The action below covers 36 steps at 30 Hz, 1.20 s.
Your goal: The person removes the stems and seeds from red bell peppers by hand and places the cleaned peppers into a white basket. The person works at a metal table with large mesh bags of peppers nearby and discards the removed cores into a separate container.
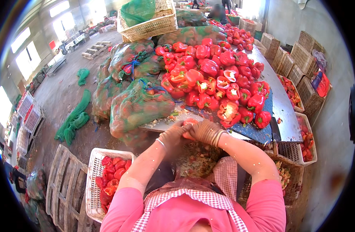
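A red bell pepper is held between both of my gloved hands, just off the front edge of the metal table. My left hand grips its left side. My right hand closes over its right side, and its fingers hide part of the pepper; whether it also holds a tool cannot be seen. Right beyond my hands lies a heap of red bell peppers, some whole and some cut open. A cut pepper with pale seeds showing rests near my right hand on a blue mat.
Full green mesh sacks are stacked left of the table, below a plastic crate. A white crate of red peppers stands at my left beside a wooden pallet. More crates line the right side. Scraps cover the floor below.
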{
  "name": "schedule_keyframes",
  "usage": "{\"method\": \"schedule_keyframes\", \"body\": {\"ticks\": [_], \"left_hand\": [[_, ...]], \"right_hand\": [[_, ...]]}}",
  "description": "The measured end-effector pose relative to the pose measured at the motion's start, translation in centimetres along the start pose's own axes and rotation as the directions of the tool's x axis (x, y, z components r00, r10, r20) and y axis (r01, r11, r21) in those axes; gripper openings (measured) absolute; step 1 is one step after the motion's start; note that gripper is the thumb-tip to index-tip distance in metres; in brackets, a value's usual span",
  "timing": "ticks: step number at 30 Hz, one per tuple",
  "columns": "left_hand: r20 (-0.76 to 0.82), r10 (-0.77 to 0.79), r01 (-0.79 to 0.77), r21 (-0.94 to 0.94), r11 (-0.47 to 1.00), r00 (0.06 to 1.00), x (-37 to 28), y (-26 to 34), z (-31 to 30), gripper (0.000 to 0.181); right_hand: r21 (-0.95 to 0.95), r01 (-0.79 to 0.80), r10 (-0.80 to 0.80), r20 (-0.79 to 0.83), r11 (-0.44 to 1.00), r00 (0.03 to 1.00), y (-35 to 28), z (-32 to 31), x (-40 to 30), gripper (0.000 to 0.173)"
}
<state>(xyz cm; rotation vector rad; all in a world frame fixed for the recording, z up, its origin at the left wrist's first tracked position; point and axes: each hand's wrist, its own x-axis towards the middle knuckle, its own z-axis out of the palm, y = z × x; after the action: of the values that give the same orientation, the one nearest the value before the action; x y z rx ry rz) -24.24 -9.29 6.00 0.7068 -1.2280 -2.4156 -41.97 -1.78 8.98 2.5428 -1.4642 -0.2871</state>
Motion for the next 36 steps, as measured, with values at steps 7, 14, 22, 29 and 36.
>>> {"method": "schedule_keyframes", "body": {"ticks": [7,14,22,29,36], "left_hand": [[-0.318,0.187,-0.194,0.010,0.981,0.929,8.0,-7.5,-5.0,0.046],[-0.576,0.339,-0.135,0.367,0.920,0.744,7.1,-8.3,-4.9,0.066],[-0.565,0.475,-0.100,0.568,0.817,0.674,8.4,-10.2,-5.6,0.063],[-0.604,0.428,0.093,0.642,0.761,0.672,7.5,-7.8,-4.5,0.058],[-0.549,0.374,0.091,0.642,0.761,0.747,6.6,-6.2,-5.7,0.059]], "right_hand": [[0.439,-0.508,0.538,0.064,0.741,0.841,-0.9,1.2,0.6,0.029],[0.704,-0.475,0.695,-0.036,0.528,0.718,-2.3,6.3,2.5,0.035],[0.661,-0.629,0.690,0.227,0.409,0.687,-2.3,5.8,6.7,0.030],[0.632,-0.704,0.705,0.335,0.325,0.626,-1.8,6.5,8.9,0.036],[0.646,-0.667,0.682,0.298,0.371,0.668,-1.7,5.0,7.7,0.045]]}}
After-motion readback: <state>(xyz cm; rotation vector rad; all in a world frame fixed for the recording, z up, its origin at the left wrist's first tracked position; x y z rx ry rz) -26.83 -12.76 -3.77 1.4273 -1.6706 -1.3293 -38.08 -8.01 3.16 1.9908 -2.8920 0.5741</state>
